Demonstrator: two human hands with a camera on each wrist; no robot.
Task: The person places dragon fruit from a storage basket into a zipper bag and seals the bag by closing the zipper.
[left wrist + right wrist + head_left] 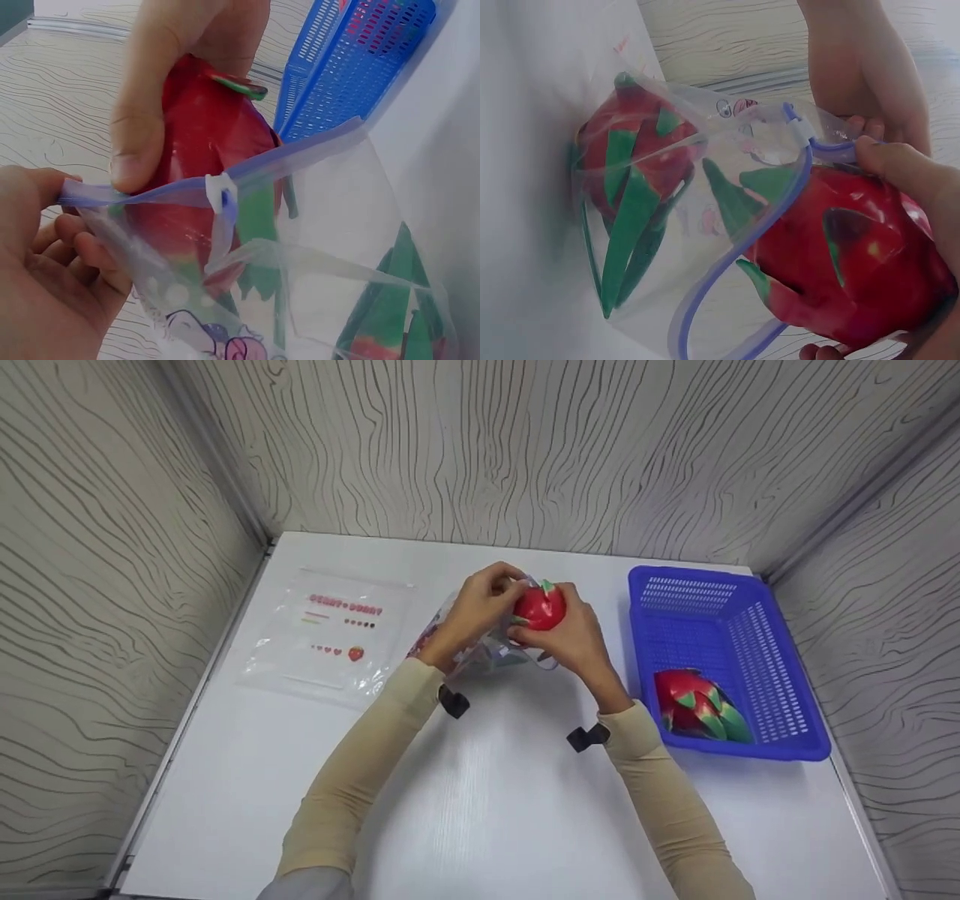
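Note:
My right hand [576,637] grips a red, green-tipped dragon fruit [541,607], its thumb on one side. In the left wrist view the leafy end of this dragon fruit [214,127] is inside the mouth of a clear zip bag [330,217] with a purple seal and white slider. The bag's rim is pinched at one side by my left hand [52,277], thumb over the edge. A second dragon fruit [637,150] lies in the bottom of the bag, seen through the plastic in the right wrist view. From the head, my hands hide much of the bag.
A blue perforated basket [814,712] stands on the right of the white table [480,810], with red and green dragon fruit [686,697] in its near left corner. On the left lies a flat clear bag [322,630] with pink print. Wood-patterned panels [480,457] enclose the table.

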